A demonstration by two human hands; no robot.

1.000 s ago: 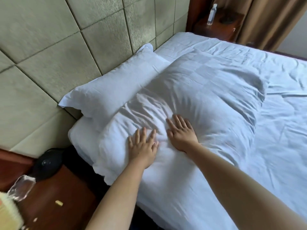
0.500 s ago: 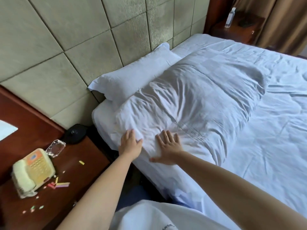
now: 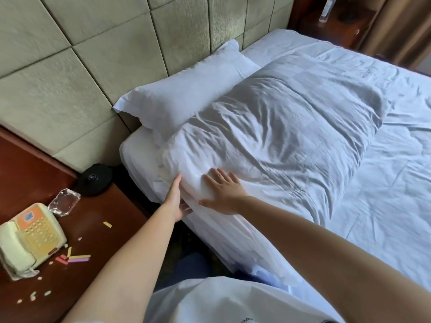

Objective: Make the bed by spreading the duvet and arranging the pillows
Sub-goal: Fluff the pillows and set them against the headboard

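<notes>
- Pillows first: a crumpled white fabric front pillow (image 3: 275,134) lies across the near side of the white-sheeted bed (image 3: 384,194), overlapping a smoother white rear pillow (image 3: 186,92) at its 10 o'clock, which leans on the beige padded square-panelled headboard (image 3: 105,54).
- White creased duvet (image 3: 396,159) lies spread over the mattress at 3 o'clock of the front pillow.
- Left hand (image 3: 176,199) is at the front pillow's near corner by the bed edge, turned edge-on with fingers tucked under the cloth; whether it grips the corner I cannot tell.
- Right hand (image 3: 225,194) lies flat and spread on top of that same corner, fingers straight, pressing the fabric just beside the left hand.
- Dark red wooden bedside tabletop (image 3: 98,252) at 9 o'clock carries a cream push-button telephone (image 3: 28,241), a clear faceted glass ashtray (image 3: 64,202), a round black device (image 3: 94,179) and scattered pastel chalk pieces (image 3: 74,258).
- Clear plastic bottle (image 3: 326,8) stands on a far nightstand at 1 o'clock.
</notes>
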